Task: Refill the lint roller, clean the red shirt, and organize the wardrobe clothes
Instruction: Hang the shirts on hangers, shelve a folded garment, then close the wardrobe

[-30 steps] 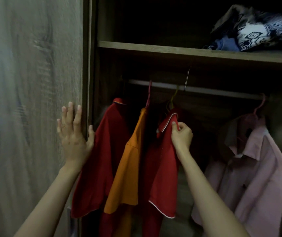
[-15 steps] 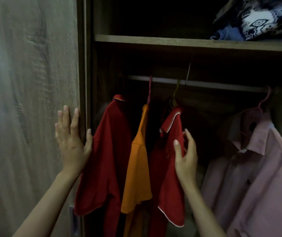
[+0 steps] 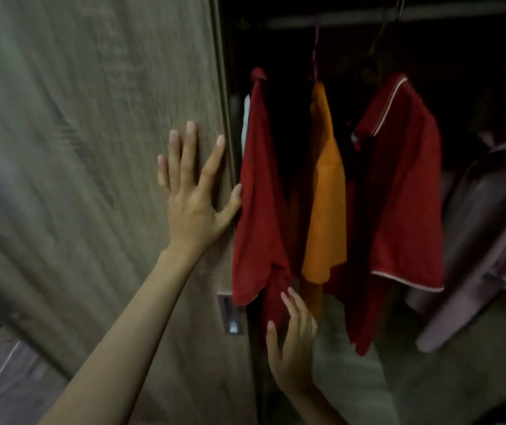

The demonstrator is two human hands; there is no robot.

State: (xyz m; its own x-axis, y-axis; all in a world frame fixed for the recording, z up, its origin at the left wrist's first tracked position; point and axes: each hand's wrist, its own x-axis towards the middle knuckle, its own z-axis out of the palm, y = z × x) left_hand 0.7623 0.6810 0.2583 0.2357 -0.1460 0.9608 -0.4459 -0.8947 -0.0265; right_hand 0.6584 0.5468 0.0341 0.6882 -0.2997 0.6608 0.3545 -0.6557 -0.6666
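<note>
Three shirts hang on the wardrobe rail (image 3: 429, 15): a plain red shirt (image 3: 258, 191) at the left, an orange shirt (image 3: 325, 191) in the middle, and a red shirt with white trim (image 3: 405, 191) to its right. My left hand (image 3: 192, 191) lies flat with spread fingers on the wooden wardrobe door (image 3: 92, 148), thumb at the door's edge beside the plain red shirt. My right hand (image 3: 291, 345) is low, fingers relaxed, fingertips near the hem of the plain red shirt, holding nothing.
A pale pink shirt (image 3: 497, 228) hangs at the far right. A metal recessed handle (image 3: 232, 315) is set into the door's edge. A pinkish fabric surface (image 3: 3, 381) shows at the bottom left. The view is dim and blurred.
My right hand let go of the white-trimmed red shirt's collar and dropped low toward the plain red shirt's hem. The view tilted down, losing the upper shelf. My left hand stays on the door.
</note>
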